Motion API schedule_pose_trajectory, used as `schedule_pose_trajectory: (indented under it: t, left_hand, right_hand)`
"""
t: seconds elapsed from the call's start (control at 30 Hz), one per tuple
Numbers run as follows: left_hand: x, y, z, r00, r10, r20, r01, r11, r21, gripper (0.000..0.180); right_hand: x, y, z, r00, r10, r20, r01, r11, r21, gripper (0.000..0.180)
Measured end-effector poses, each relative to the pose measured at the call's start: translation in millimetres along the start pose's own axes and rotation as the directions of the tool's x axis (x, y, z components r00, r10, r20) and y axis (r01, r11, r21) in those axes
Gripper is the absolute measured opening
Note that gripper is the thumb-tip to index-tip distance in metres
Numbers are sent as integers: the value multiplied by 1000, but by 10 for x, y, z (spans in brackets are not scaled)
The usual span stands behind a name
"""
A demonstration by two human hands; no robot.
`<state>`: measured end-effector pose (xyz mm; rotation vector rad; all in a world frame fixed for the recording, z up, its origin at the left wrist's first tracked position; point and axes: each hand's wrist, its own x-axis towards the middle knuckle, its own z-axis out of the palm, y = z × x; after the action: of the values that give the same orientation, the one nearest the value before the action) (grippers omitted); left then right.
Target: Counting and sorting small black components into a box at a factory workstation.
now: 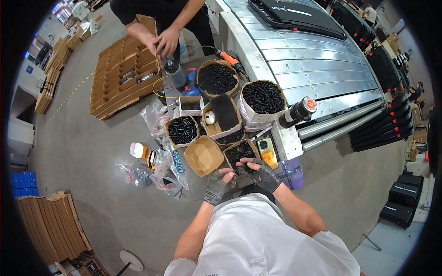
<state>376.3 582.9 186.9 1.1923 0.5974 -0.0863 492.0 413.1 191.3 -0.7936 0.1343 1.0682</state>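
Left hand (216,185), right hand (264,175) close — fingers (249,161) bent

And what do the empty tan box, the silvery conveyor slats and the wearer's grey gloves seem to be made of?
Tan box: likely cardboard, matte, with creased, folded walls. Conveyor slats: metal, perhaps steel, smooth with bright reflections. Grey gloves: apparently knitted fabric, mottled and dull; the exact fibre can't be told.
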Motion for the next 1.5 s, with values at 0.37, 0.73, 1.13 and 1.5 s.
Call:
schedule_pose_trajectory:
  t: [0.37, 0.73, 1.13, 1.5]
  left_hand:
    - [57, -53, 24, 997, 78, -10, -77, 994, 77, 24]
    - [80, -121, 24, 999, 40, -4, -40, 999, 30, 21]
    - [78, 29, 29, 994, 104, -30, -100, 986, 131, 22]
    - [94, 9, -31, 1000, -5, 12, 5, 1000, -13, 27]
  right_hand:
    - [59, 34, 9, 996, -36, -79, 31, 998, -58, 33]
    - [28, -11, 52, 999, -18, 40, 21, 998, -67, 39]
    - [-26, -74, 127, 1000, -28, -14, 12, 741, -672, 32]
    - [3, -42, -22, 997, 73, 19, -49, 818, -573, 33]
